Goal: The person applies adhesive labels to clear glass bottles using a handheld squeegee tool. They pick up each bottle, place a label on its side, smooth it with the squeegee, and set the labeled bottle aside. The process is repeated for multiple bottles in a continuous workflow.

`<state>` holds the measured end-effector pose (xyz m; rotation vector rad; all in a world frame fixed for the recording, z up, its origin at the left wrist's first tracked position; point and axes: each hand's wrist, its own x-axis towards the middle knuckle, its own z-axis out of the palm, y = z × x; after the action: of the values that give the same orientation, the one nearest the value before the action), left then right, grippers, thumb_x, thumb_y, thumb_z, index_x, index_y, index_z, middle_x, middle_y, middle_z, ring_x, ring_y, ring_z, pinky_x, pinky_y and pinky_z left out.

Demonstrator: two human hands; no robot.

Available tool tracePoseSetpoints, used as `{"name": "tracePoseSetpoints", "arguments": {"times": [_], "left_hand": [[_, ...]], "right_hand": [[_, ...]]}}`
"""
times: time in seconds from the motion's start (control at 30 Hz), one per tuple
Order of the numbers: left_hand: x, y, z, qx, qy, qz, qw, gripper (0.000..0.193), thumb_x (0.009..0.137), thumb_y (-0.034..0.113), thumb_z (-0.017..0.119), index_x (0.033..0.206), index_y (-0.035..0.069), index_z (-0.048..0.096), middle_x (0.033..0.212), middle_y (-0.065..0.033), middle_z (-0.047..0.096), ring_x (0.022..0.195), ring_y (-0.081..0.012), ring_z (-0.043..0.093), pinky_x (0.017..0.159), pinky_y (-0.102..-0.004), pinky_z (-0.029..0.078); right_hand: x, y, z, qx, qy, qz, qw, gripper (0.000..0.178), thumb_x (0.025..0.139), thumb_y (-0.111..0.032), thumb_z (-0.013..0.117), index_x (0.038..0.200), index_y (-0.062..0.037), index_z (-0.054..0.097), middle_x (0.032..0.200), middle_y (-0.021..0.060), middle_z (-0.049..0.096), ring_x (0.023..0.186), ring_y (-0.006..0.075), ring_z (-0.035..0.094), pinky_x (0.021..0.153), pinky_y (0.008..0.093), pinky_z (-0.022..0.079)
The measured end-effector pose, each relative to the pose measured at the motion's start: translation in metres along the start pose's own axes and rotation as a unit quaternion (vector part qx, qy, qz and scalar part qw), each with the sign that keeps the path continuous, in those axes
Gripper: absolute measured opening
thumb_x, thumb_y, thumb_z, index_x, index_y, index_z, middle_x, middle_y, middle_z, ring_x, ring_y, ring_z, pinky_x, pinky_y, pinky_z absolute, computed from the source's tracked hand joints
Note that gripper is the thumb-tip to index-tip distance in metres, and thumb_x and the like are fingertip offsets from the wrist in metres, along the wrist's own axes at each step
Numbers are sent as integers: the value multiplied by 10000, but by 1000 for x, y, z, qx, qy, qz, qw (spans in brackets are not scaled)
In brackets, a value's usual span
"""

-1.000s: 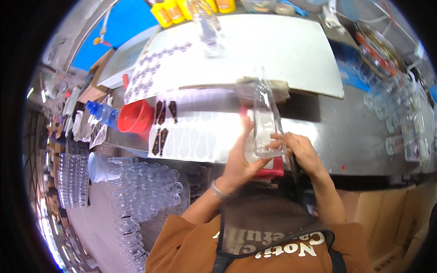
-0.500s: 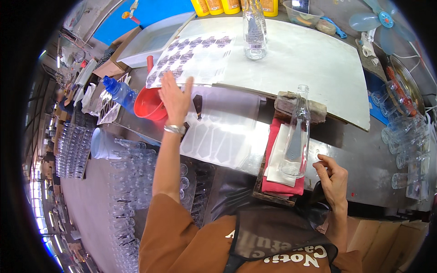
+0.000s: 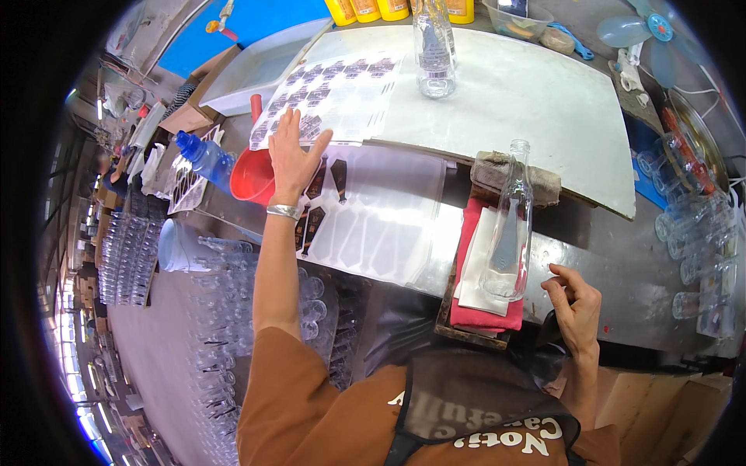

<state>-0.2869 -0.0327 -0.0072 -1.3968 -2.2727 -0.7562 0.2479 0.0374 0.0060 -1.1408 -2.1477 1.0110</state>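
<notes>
My left hand (image 3: 294, 161) is open, thumb spread from the fingers. It hovers by the printed decal sheet (image 3: 342, 81) and the red pot (image 3: 252, 175), holding nothing. Beside it, dark tapered labels (image 3: 339, 179) lie on a translucent backing sheet (image 3: 388, 210) with cut-out shapes. A clear glass bottle (image 3: 509, 241) lies on white pads over a folded pink cloth (image 3: 488, 317), its neck by a rolled cloth (image 3: 522, 177). To the right of that bottle, my right hand (image 3: 576, 311) is loosely curled, thumb and forefinger slightly apart, with nothing seen between them.
Another clear bottle (image 3: 435, 62) stands on the white board (image 3: 536, 93). Behind it are yellow bottles (image 3: 365, 9). A blue-capped bottle (image 3: 206, 159) leans by the red pot. Many glasses (image 3: 225, 311) crowd the left; more (image 3: 684, 233) stand right, near a blue fan (image 3: 659, 31).
My left hand has shifted slightly, and its thumb is spread wider; more dark labels show beside the wrist. My right hand stays curled beside the bottle.
</notes>
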Motion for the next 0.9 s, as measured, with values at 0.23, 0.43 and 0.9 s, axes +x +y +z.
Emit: {"name": "tracePoseSetpoints", "arguments": {"times": [0.23, 0.43, 0.9], "left_hand": [[70, 13, 50, 105, -120, -89, 983, 788, 925, 646, 508, 1356, -12, 557, 1429, -215, 534, 1341, -355, 485, 1130, -619, 255], [23, 113, 17, 80, -164, 20, 983, 627, 945, 520, 585, 1226, -40, 615, 1206, -247, 653, 1186, -395, 585, 1030, -460, 435], [20, 78, 32, 15, -94, 114, 989, 611, 902, 491, 661, 1174, -56, 646, 1266, -260, 621, 1154, -405, 581, 1011, -468, 439]], "right_hand": [[9, -4, 7, 2, -16, -33, 999, 282, 892, -126, 715, 1139, 6, 691, 804, 84, 703, 502, 102, 474, 516, 272, 415], [1, 7, 7, 13, 4, 3, 1000, 264, 888, -96, 702, 1127, 16, 705, 786, 63, 715, 535, 61, 457, 519, 253, 391], [-6, -3, 14, 39, -20, -38, 998, 290, 873, -99, 720, 1142, 9, 695, 845, 91, 721, 511, 108, 491, 510, 269, 419]]}}
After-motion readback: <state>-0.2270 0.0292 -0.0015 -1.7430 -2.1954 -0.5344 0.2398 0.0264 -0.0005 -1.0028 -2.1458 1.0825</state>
